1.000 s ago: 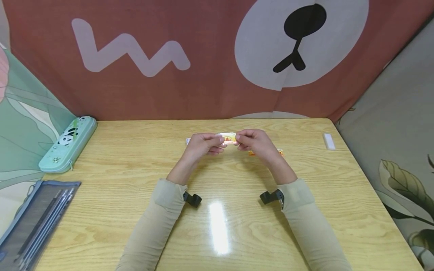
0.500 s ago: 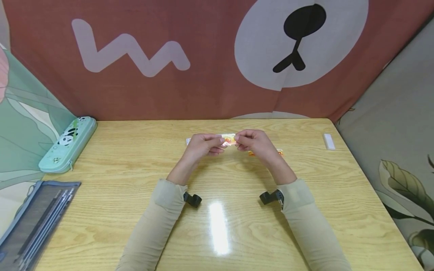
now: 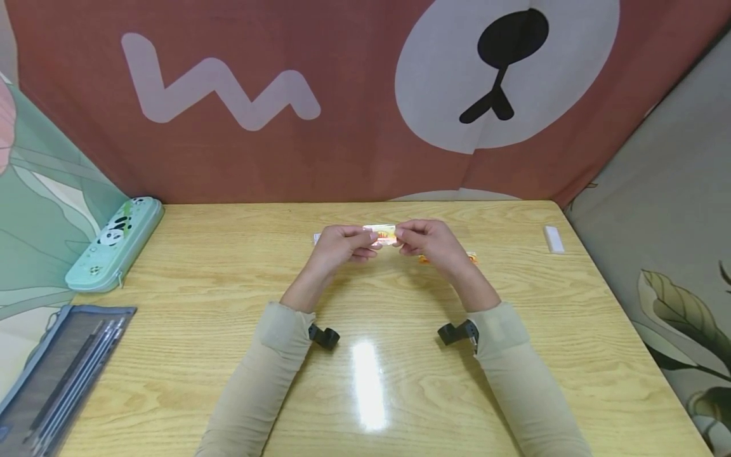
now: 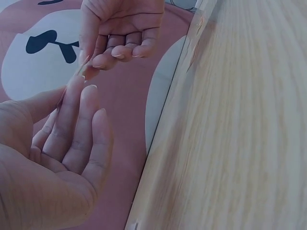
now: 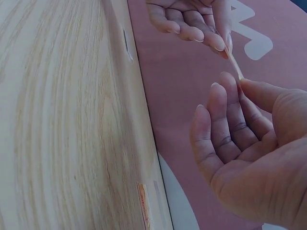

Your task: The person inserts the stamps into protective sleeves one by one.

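My left hand (image 3: pixel 345 244) pinches the left end of a small, thin, flat shiny piece (image 3: pixel 385 233) with white, yellow and red print. The right hand (image 3: pixel 432 242) holds its other end between thumb and fingertips. The piece is raised above the table's far part, stretched straight between the hands. Both wrist views show it nearly edge-on, a narrow strip (image 5: pixel 234 64) between the two thumbs; its exact kind cannot be told. On the table below the right hand lies an orange printed strip (image 3: pixel 473 257), partly hidden. Behind the left hand, only the end of a whitish thing (image 3: pixel 316 238) shows.
A white block (image 3: pixel 554 239) lies near the table's right edge. At the left stand a mint panda pencil case (image 3: pixel 117 244) and a grey mesh pouch (image 3: pixel 74 374) with several pencils. A reddish bear-print cloth (image 3: pixel 342 158) hangs behind the wooden table (image 3: pixel 400 393).
The hands stay nearly in place. The glare on the shiny piece shifts a little, as its tilt varies slightly.
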The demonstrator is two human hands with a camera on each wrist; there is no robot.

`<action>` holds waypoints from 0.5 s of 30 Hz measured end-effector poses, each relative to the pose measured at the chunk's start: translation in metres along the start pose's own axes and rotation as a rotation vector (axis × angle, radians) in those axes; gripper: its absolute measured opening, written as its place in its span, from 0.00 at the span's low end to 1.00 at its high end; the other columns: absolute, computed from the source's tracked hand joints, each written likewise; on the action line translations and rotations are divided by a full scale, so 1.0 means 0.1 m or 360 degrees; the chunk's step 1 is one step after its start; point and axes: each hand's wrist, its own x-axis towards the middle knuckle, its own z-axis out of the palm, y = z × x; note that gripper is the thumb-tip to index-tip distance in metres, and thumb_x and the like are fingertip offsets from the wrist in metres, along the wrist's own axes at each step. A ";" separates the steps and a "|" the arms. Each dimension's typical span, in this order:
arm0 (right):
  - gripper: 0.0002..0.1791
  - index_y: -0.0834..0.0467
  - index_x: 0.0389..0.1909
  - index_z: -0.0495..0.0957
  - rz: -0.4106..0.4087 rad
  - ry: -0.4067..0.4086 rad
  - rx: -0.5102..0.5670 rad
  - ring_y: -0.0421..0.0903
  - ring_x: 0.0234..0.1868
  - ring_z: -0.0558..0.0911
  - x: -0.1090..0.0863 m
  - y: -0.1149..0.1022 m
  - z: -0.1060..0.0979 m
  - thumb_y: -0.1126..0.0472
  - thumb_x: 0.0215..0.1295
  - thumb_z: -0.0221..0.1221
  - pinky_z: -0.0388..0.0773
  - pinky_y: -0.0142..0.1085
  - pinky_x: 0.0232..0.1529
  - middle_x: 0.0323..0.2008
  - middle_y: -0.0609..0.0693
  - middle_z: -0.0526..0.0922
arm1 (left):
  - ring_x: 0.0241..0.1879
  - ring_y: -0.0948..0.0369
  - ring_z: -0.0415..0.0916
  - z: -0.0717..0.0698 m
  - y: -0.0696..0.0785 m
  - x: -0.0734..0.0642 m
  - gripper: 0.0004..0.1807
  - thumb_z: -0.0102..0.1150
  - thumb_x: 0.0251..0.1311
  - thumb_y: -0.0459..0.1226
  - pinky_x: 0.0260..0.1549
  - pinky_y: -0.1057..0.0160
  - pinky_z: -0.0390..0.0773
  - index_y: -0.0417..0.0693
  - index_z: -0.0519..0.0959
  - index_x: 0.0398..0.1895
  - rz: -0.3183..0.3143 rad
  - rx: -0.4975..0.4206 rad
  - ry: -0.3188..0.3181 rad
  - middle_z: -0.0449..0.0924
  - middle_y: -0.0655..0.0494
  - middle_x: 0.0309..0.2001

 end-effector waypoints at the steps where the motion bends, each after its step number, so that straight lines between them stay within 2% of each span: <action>1: 0.17 0.65 0.53 0.82 0.0004 -0.0001 -0.0003 0.43 0.37 0.85 0.00 0.01 0.00 0.56 0.75 0.58 0.87 0.34 0.45 0.39 0.50 0.85 | 0.28 0.65 0.87 0.00 0.00 0.00 0.14 0.66 0.66 0.37 0.49 0.48 0.87 0.36 0.85 0.49 0.0003 0.0006 -0.0001 0.90 0.45 0.38; 8: 0.15 0.67 0.52 0.81 0.0016 -0.0001 0.0029 0.40 0.35 0.85 0.00 0.01 0.01 0.60 0.75 0.57 0.87 0.34 0.46 0.39 0.49 0.84 | 0.28 0.65 0.87 0.00 -0.01 0.00 0.15 0.67 0.65 0.37 0.43 0.55 0.90 0.36 0.85 0.49 0.0016 0.0003 -0.0003 0.90 0.50 0.33; 15: 0.14 0.67 0.50 0.81 -0.0002 -0.0013 0.0036 0.41 0.36 0.84 -0.01 0.00 0.02 0.59 0.75 0.58 0.86 0.47 0.54 0.37 0.46 0.83 | 0.29 0.64 0.88 0.01 -0.01 -0.01 0.15 0.67 0.65 0.37 0.45 0.54 0.90 0.36 0.85 0.50 0.0015 -0.0003 -0.0015 0.90 0.44 0.38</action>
